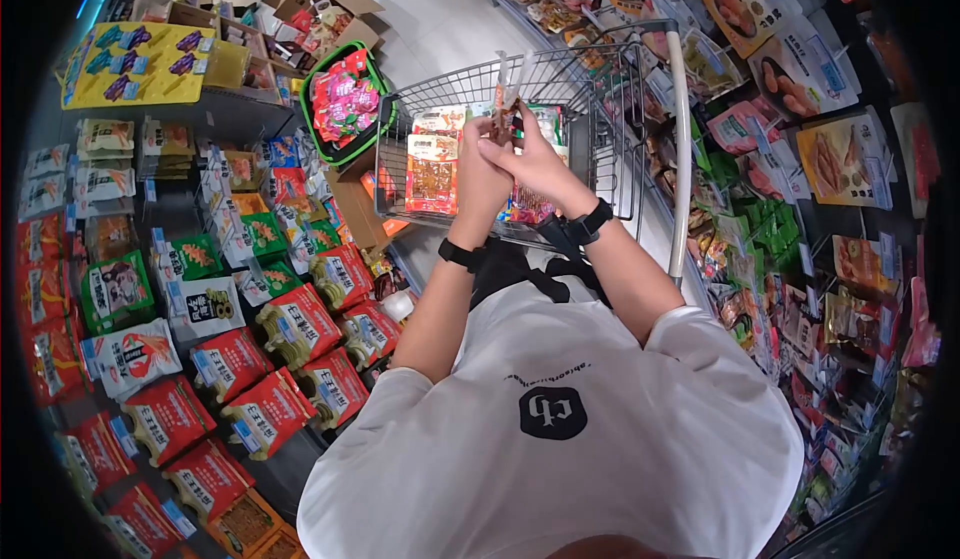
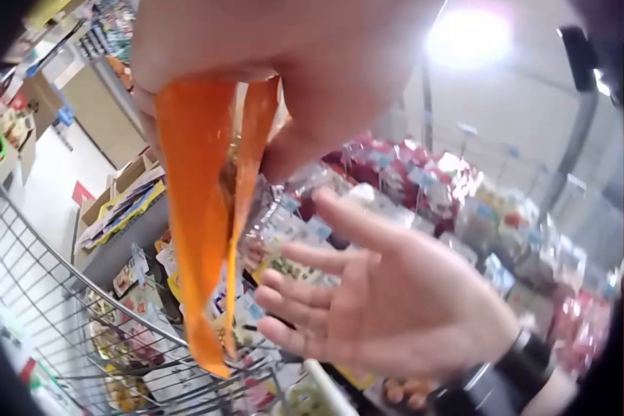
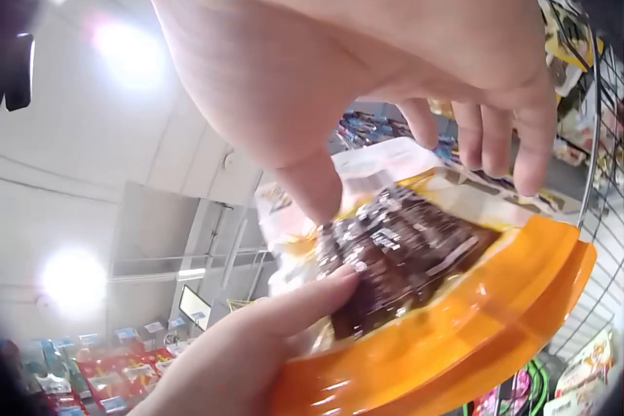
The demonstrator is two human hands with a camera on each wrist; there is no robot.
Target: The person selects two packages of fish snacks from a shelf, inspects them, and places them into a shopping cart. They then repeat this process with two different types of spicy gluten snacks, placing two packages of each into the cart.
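Note:
A snack bag (image 3: 526, 279) with orange edges shows dark brown contents through its clear middle. My left hand (image 1: 480, 174) grips it over the shopping cart, the thumb (image 3: 302, 304) lying across its front in the right wrist view. Seen from the left wrist, the bag (image 2: 190, 211) hangs edge-on below that hand. My right hand (image 2: 409, 299) is beside it with fingers spread and palm turned toward the bag. The right wrist view has this hand (image 3: 322, 65) over the bag's top, fingers pointing down. In the head view the bag (image 1: 505, 99) stands up between both hands.
The wire cart (image 1: 410, 99) holds several snack packs, including an orange-brown one (image 1: 432, 184). A green basket (image 1: 310, 129) with pink packs stands at its left. Shelves of red bags (image 1: 300, 324) line the left side, and hanging packs (image 1: 845, 159) the right. The cart's handle (image 1: 682, 159) runs along the right.

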